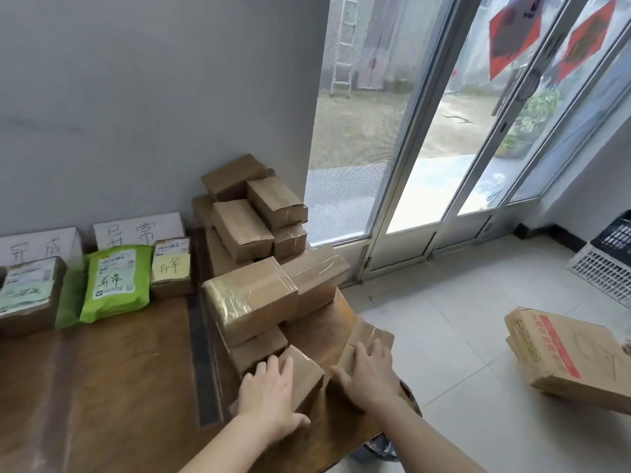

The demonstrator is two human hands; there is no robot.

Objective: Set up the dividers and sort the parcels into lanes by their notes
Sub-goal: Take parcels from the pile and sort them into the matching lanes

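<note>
Seen from the head camera, a pile of brown taped parcels point(249, 295) fills the right end of the wooden tabletop point(102, 387) and climbs toward the grey wall. At the near foot of that pile the left hand point(269, 394) lies flat on a small cardboard box point(307, 372), fingers spread and straight over its top. Just right of it the right hand point(370, 377) rests the same way, fingers splayed, on a second small box point(370, 331) at the tabletop's edge. Neither of the hands is closed round anything. Left of the pile a dark divider strip point(201, 353) runs front to back. Farther left of the pile, by the wall, sit a box with a yellow note point(170, 268), a green mailer bag point(116, 285) and a labelled parcel point(27, 295), with two white handwritten cards point(140, 230) standing behind them. On the floor right of the pile lies a red-striped carton point(573, 356).
</note>
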